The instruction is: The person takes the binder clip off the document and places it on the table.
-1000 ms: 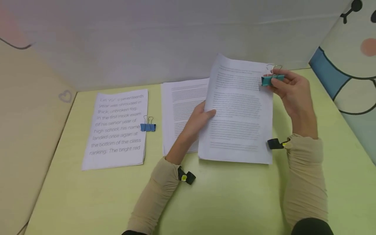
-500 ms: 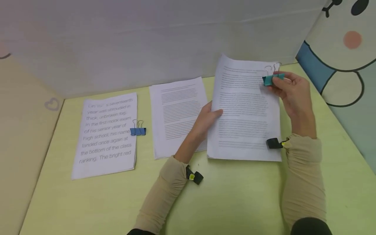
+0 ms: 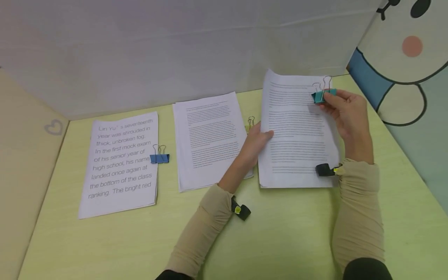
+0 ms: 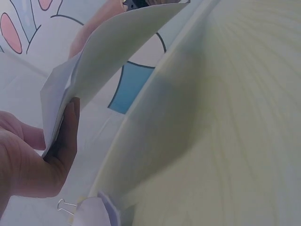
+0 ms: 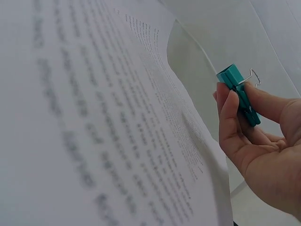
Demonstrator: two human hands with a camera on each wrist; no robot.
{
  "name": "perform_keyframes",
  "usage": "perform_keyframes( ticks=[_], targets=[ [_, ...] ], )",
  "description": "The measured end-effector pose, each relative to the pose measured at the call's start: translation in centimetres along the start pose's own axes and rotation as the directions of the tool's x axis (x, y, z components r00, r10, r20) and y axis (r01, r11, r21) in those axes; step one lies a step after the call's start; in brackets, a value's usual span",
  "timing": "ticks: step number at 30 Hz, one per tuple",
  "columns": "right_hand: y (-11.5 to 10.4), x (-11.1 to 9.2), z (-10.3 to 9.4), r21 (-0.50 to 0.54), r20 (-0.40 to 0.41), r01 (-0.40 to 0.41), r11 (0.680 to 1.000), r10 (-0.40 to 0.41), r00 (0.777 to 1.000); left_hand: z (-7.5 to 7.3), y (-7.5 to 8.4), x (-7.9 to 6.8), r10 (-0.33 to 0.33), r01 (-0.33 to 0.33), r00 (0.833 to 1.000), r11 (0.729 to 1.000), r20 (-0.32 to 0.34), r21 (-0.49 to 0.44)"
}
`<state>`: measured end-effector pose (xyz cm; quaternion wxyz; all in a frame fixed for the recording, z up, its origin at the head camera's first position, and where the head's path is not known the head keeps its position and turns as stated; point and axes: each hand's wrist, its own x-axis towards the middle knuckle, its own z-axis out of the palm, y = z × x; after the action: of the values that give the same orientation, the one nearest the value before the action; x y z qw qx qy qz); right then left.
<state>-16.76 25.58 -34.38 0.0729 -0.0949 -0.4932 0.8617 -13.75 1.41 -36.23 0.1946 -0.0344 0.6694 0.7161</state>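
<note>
My left hand (image 3: 253,146) holds a printed paper stack (image 3: 297,136) by its left edge, thumb on the front and fingers behind. The left wrist view shows the stack (image 4: 101,56) lifted off the table and bending. At its upper right corner in the head view, my right hand (image 3: 350,112) pinches a teal binder clip (image 3: 323,96). From the right wrist, the clip (image 5: 240,94) appears beside the paper's edge, apart from it, with a wire handle sticking out.
A large-print stack (image 3: 120,167) with a blue binder clip (image 3: 160,158) on its right edge lies at the left. Beside it is a small-print stack (image 3: 210,140); a yellowish clip (image 3: 250,122) shows at its right edge, partly hidden by my left hand. A white wall (image 3: 175,50) closes the back.
The head view has swung right, so the lying stacks sit further left in it. My left hand and the held stack have shifted right, uncovering the small-print stack and the yellowish clip.
</note>
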Motion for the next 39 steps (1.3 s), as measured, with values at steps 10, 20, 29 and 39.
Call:
perform_keyframes(
  ticks=[10,20,29,39],
  targets=[
    [-0.4,-0.1,-1.7,-0.033,-0.081,-0.049,0.998,0.047,0.996,1.4,-0.8,0.6,-0.012,0.012,1.000,1.000,0.002,0.021],
    [-1.0,0.1,-3.3,-0.089,-0.164,-0.169,0.982,0.153,0.975,2.7,-1.4,1.0,-0.024,0.024,1.000,0.999,0.011,0.023],
    [-0.8,0.4,-4.5,-0.119,-0.181,-0.240,0.963,0.216,0.959,3.0,-1.4,1.0,-0.037,0.035,0.999,0.998,0.032,0.051],
    [-0.3,1.1,-6.1,-0.180,-0.269,-0.300,0.937,0.246,0.931,2.4,-1.3,1.0,-0.082,0.070,0.987,0.993,0.136,0.095]
  ],
)
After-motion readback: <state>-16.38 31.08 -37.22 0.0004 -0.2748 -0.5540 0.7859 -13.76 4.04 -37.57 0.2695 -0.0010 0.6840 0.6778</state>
